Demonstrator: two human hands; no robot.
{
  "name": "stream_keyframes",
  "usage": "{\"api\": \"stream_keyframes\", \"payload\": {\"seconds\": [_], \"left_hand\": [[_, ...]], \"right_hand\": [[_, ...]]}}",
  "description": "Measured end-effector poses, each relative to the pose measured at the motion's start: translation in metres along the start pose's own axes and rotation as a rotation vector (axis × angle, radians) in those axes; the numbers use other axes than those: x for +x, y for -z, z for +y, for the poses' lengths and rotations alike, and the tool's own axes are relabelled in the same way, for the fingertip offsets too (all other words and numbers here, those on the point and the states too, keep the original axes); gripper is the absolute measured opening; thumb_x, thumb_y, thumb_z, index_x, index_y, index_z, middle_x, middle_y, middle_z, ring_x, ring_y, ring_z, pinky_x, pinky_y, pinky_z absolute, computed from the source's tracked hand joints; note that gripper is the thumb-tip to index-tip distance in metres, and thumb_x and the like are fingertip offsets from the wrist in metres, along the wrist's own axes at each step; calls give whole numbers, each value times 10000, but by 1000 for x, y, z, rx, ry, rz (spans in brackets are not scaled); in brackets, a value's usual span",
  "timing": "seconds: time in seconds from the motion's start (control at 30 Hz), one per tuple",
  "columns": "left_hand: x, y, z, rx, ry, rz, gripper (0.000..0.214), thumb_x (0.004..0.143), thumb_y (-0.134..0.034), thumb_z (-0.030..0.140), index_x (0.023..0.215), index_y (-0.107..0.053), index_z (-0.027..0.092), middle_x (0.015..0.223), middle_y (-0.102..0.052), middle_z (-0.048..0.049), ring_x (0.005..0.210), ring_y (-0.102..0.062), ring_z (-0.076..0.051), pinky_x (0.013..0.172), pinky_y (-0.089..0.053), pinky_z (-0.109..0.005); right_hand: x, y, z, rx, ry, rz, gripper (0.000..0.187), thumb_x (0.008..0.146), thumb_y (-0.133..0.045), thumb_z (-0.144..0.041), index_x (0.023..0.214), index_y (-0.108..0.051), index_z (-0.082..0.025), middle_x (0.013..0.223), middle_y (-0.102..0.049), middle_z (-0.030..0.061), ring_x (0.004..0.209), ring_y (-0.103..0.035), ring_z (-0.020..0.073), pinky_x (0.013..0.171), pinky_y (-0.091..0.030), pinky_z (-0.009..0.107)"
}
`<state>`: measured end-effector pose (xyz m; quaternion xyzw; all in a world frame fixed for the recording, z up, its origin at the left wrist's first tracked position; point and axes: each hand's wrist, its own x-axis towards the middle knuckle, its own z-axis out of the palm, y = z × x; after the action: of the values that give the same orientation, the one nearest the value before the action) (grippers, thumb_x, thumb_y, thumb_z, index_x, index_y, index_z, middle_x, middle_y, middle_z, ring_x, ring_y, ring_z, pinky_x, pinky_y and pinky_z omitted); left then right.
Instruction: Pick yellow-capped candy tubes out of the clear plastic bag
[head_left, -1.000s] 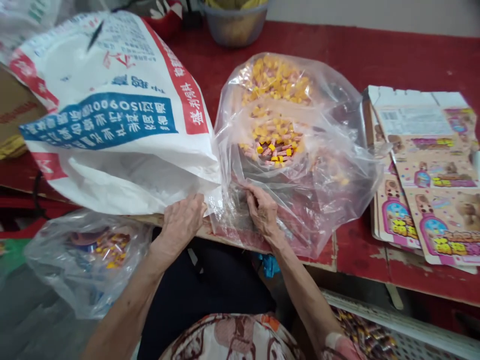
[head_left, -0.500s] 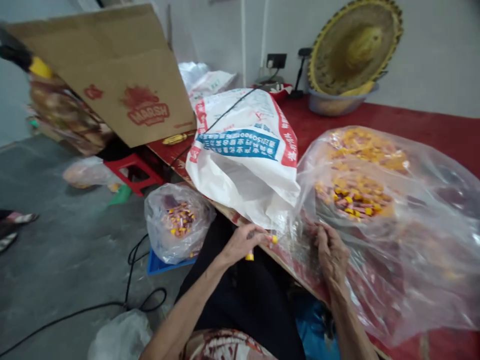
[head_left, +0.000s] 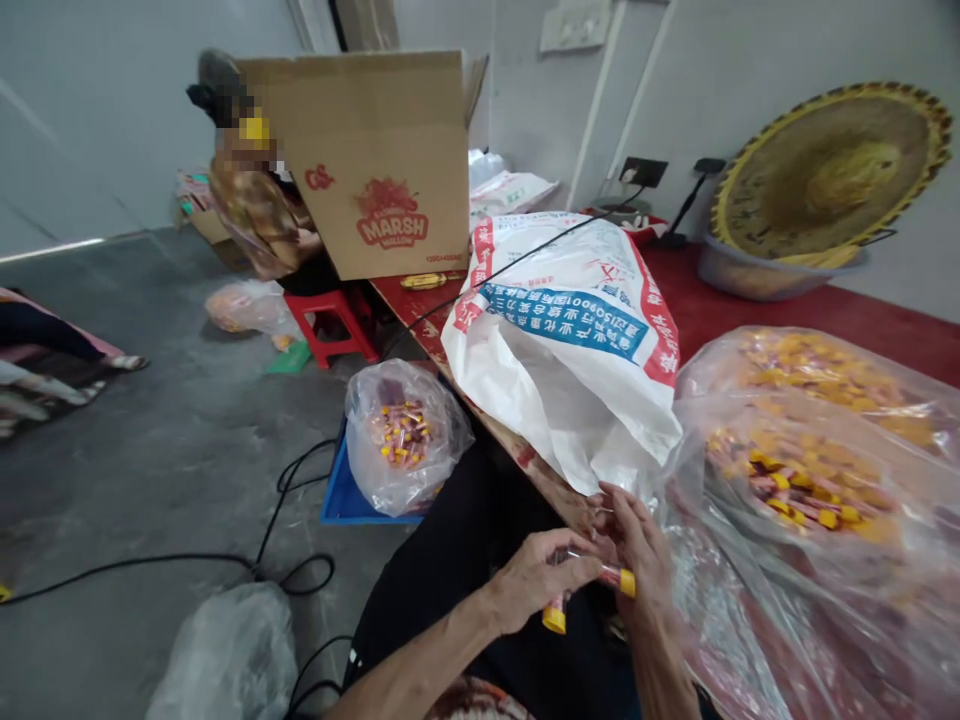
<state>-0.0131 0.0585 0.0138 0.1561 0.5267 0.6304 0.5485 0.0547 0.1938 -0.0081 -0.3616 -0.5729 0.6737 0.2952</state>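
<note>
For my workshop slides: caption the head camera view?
Left hand and right hand hold yellow-capped tubes beside a clear bag of more.

The single head-worn camera looks forward and down from above the person's lap, facing out over the near edge of a red table (head_left: 750, 305) and angled toward the left of the scene. The person's left hand (head_left: 536, 582) and right hand (head_left: 637, 550) sit close to the lens at the bottom of the frame, while the concrete floor (head_left: 150, 420) spreads across the left and a far wall (head_left: 525, 90) closes the top. The frame is rolled, so upright lines on the wall lean.
</note>
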Motion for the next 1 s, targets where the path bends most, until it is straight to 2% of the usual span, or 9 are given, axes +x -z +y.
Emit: {"api": "stream_keyframes", "payload": {"seconds": [0.27, 0.4, 0.5, 0.57, 0.63, 0.73, 0.8, 0.87, 1.0], "left_hand": [[14, 18, -18, -458, 19, 53, 743, 514, -980, 719, 869, -661, 151, 630, -540, 50, 494, -356, -48, 464, -188, -231], [15, 33, -16, -565, 34, 48, 651, 615, -973, 640, 908, -669, 145, 571, -462, 80, 447, -323, -43, 443, -136, -215], [15, 42, -10, -684, 67, 112, 473, 763, -930, 500, 892, -659, 134, 566, -442, 85, 424, -296, -31, 423, -135, -196], [16, 47, -7, -774, 72, 188, 382, 843, -887, 420, 851, -641, 127, 565, -428, 86, 416, -283, -21, 411, -157, -179], [17, 51, -6, -837, 52, 240, 334, 901, -843, 373, 830, -631, 124, 571, -423, 83, 420, -307, -20, 410, -195, -163], [18, 61, -10, -902, 37, 229, 301, 962, -778, 341, 823, -623, 124, 592, -432, 71, 427, -345, -30, 404, -221, -165], [18, 67, -14, -940, 43, 210, 280, 1000, -725, 329, 839, -628, 121, 596, -428, 67, 423, -343, -39, 395, -214, -174], [17, 73, -19, -965, 43, 214, 275, 1030, -674, 329, 862, -638, 114, 594, -422, 65, 421, -338, -43, 392, -211, -176], [17, 81, -23, -987, 36, 213, 295, 1057, -626, 341, 880, -646, 106, 605, -418, 62, 425, -340, -43, 393, -218, -172]], "right_hand": [[-12, -6, 3, -37, 46, 135, 583, 709, -832, -729, 967, -755, -211, 870, -694, 44, 631, -568, 164, 521, -512, 257], [-25, -1, 3, -34, 89, 209, 534, 770, -825, -698, 991, -756, -218, 840, -691, 30, 653, -579, 155, 598, -532, 249], [-43, -8, -8, 14, 172, 158, 476, 832, -831, -661, 1029, -767, -232, 838, -691, 22, 644, -577, 140, 628, -533, 234], [-62, -22, -18, 51, 195, -26, 429, 879, -819, -637, 1064, -776, -252, 877, -707, 28, 634, -582, 141, 635, -547, 241], [-86, -40, -25, 58, 128, -340, 426, 918, -785, -649, 1104, -784, -266, 931, -725, 47, 721, -646, 180, 712, -585, 281], [-121, -66, -27, 42, -181, -891, 570, 940, -716, -746, 1256, -760, -273, 1150, -726, 81, 1047, -692, 260, 934, -574, 347], [-139, -78, -23, 73, -391, -1174, 688, 927, -693, -804, 1359, -707, -268, 1264, -696, 86, 1148, -668, 274, 965, -546, 350], [-149, -86, -17, 140, -462, -1302, 745, 918, -679, -832, 1382, -674, -249, 1250, -690, 87, 1145, -664, 272, 956, -531, 349], [-157, -92, -5, 78, -395, -1297, 706, 928, -660, -823, 1365, -672, -269, 1225, -684, 75, 1158, -648, 277, 989, -523, 366]]}}
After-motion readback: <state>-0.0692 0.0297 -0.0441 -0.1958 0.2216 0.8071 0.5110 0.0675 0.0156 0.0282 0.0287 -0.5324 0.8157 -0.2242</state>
